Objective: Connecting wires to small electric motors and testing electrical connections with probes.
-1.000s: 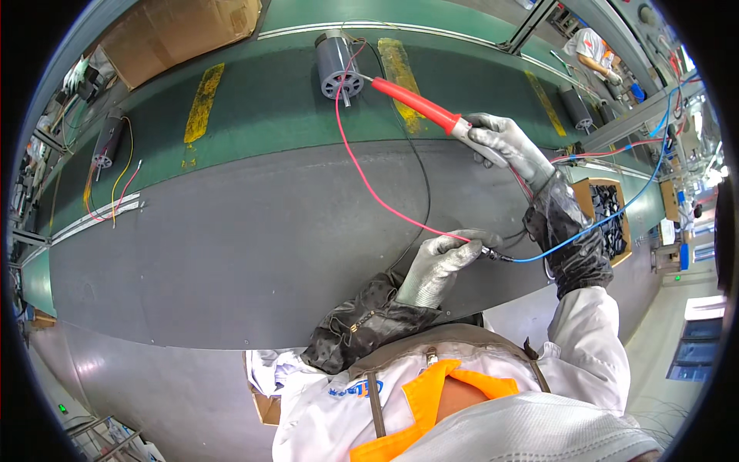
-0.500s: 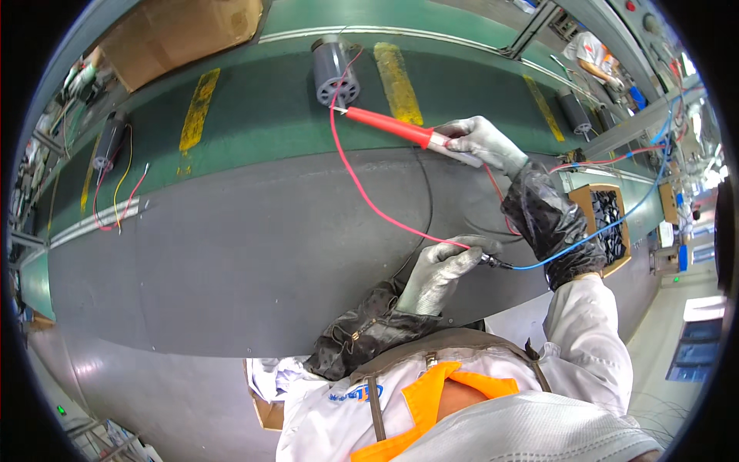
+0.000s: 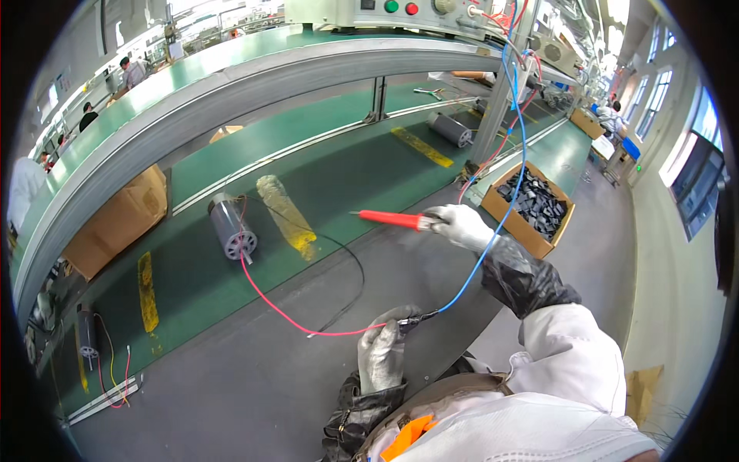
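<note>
My gloved left hand (image 3: 381, 358) is closed in a pinch on the end of a red wire (image 3: 279, 309), where it meets a black-sleeved clip (image 3: 419, 316) on a blue cable (image 3: 471, 279). That red wire runs to a grey cylindrical motor (image 3: 229, 225) lying on the green belt. A thin black wire (image 3: 360, 269) from the motor curves over the grey table, its bare end beside the red wire. In my gloved right hand (image 3: 464, 228) is a red test probe (image 3: 389, 220). Its metal tip points left toward the motor, well apart from it.
A cardboard box (image 3: 536, 245) of small black parts stands right of my right forearm. More motors lie on the belt, one at far left (image 3: 87, 335), another at upper right (image 3: 449, 129). Above the belt, a shelf (image 3: 254, 77) carries a test instrument (image 3: 408, 17) with coloured buttons.
The probe has drawn back from the motor's shaft end, where its tip was. My left hand still pinches the wire and clip. The view has swung up, bringing the shelf and instrument into sight.
</note>
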### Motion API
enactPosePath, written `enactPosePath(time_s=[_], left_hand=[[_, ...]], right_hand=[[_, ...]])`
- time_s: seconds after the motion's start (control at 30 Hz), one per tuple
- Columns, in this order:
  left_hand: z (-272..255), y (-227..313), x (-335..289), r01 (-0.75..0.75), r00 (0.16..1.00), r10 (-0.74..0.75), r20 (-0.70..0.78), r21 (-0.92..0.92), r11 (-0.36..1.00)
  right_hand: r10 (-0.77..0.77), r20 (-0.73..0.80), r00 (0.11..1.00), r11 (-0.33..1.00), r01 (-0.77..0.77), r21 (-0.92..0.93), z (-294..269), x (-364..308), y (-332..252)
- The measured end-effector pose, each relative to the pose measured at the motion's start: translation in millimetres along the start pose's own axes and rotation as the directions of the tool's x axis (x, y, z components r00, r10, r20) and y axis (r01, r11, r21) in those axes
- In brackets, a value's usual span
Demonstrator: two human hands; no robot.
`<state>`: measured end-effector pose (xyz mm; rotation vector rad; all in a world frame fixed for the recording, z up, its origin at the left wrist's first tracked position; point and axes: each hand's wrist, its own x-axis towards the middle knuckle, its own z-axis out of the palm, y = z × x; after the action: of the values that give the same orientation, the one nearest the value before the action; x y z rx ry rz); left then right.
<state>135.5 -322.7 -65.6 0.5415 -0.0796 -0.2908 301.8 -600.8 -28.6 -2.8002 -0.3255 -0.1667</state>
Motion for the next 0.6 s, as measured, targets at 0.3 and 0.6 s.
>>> enactPosePath(time_s=[0.3, 0.6], left_hand=[[-22, -23, 6, -0.059, 0.988, 0.082, -0.128, 0.171, 0.984], [-21, -20, 9, 0.139, 0.926, 0.145, -0.348, 0.673, 0.727]], right_hand=[[0.286, -0.076, 0.955, 0.941, -0.295, -0.168, -21, -66, 40], [-0.561, 0.503, 0.658, 0.333, -0.377, 0.864, -41, -108, -48]])
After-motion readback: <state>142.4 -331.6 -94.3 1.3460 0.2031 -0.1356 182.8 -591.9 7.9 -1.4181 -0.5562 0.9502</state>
